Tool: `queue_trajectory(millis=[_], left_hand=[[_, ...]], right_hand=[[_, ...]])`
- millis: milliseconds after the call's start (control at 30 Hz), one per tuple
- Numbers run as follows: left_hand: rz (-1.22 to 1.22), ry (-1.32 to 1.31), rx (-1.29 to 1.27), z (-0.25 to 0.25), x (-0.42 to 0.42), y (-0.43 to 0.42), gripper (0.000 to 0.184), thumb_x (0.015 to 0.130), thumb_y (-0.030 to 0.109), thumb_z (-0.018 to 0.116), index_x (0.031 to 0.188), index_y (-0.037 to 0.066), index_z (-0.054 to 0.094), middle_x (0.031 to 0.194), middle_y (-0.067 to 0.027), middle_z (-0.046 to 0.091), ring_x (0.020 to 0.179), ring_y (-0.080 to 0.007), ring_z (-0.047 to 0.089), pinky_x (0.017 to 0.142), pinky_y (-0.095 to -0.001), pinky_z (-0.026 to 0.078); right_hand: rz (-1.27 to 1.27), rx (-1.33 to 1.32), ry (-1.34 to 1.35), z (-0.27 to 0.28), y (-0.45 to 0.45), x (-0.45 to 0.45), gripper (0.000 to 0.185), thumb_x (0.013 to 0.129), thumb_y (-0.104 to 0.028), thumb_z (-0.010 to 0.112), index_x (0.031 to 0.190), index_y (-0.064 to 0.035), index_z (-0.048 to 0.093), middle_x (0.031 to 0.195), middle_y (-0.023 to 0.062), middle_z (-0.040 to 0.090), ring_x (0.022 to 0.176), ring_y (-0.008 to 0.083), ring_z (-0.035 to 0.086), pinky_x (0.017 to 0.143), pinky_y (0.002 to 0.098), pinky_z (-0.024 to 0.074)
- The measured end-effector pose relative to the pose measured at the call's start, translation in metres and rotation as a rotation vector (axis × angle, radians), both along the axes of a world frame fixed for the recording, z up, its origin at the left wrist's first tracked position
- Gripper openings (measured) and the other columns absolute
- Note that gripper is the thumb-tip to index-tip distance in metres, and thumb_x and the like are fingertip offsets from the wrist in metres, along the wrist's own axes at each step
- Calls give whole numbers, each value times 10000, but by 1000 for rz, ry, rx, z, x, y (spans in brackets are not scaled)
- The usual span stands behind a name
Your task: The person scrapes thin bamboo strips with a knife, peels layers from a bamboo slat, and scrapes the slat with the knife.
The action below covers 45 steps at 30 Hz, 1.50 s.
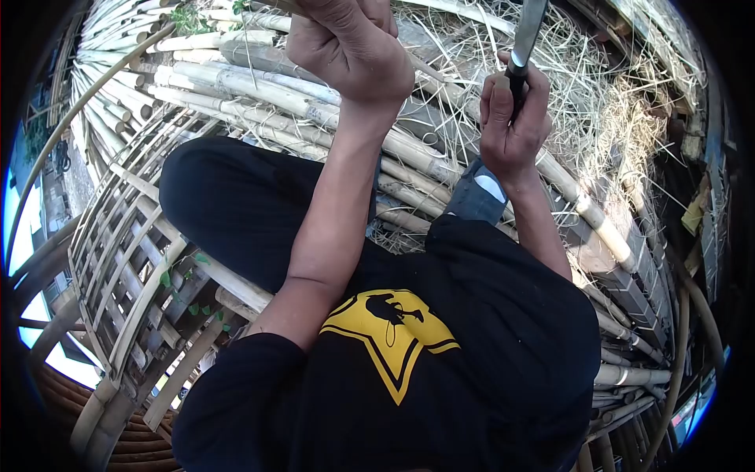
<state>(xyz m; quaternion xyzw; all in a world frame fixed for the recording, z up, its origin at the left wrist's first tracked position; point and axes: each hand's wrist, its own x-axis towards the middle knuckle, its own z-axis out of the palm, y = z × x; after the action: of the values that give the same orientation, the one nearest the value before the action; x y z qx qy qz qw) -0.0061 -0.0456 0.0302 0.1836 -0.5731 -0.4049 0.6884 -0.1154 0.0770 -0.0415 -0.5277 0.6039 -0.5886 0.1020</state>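
Observation:
My left hand (354, 51) is raised at the top of the view, its fingers closed in a fist. It grips a thin bamboo strip (427, 68), whose end shows just right of the fist; the rest is mostly hidden or out of frame. To the right, my right hand (515, 118) wraps round the black handle of a knife (530, 30). The metal blade points up and leaves the frame at the top. Pale shavings (582, 102) lie scattered beneath and beyond the knife.
Bamboo poles (259, 102) lie side by side under and in front of my legs. More poles are stacked, ends outward, at the upper left (110, 110). A woven bamboo lattice (130, 259) stands on the left. A dark sandal (477, 197) is on my foot between the arms.

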Motion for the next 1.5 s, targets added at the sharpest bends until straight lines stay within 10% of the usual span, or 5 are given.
queue_trajectory(millis=[267, 867, 967, 1367, 1500], left_hand=[[4, -23, -1, 8, -7, 1, 540, 974, 538, 364, 649, 113, 294, 461, 37, 210, 364, -54, 208, 344, -242, 187], [-39, -34, -10, 10, -10, 3, 558, 963, 556, 375, 640, 111, 279, 459, 36, 209, 362, -55, 195, 343, -242, 182], [-33, -55, 11, 10, -6, 8, 553, 964, 554, 375, 642, 114, 280, 453, 36, 208, 359, -58, 199, 342, -245, 184], [24, -45, -54, 6, -8, 6, 539, 974, 530, 371, 641, 115, 286, 453, 39, 222, 352, -43, 215, 332, -231, 184], [29, -35, -37, 7, -9, 10, 519, 985, 499, 378, 647, 116, 282, 461, 44, 218, 364, -36, 191, 339, -227, 157]], right_hand=[[124, 1071, -21, -132, 13, 8, 335, 982, -289, 403, 1035, 37, 459, 781, 302, 612, 727, 518, 575, 755, 548, 443], [78, 1084, 216, -150, 22, 22, 302, 985, -255, 389, 1039, 41, 421, 787, 311, 625, 622, 392, 654, 553, 452, 530], [421, 1000, -1510, -121, 4, -17, 262, 991, -302, 437, 963, -40, 432, 612, 36, 520, 414, 128, 483, 344, 300, 374], [-2, 983, 276, -142, 27, 24, 301, 993, -279, 396, 977, 19, 435, 577, 164, 533, 574, 412, 605, 525, 443, 491], [283, 1238, -631, -127, 2, 2, 331, 985, -316, 430, 993, 15, 426, 607, 120, 530, 511, 253, 613, 463, 413, 479]])
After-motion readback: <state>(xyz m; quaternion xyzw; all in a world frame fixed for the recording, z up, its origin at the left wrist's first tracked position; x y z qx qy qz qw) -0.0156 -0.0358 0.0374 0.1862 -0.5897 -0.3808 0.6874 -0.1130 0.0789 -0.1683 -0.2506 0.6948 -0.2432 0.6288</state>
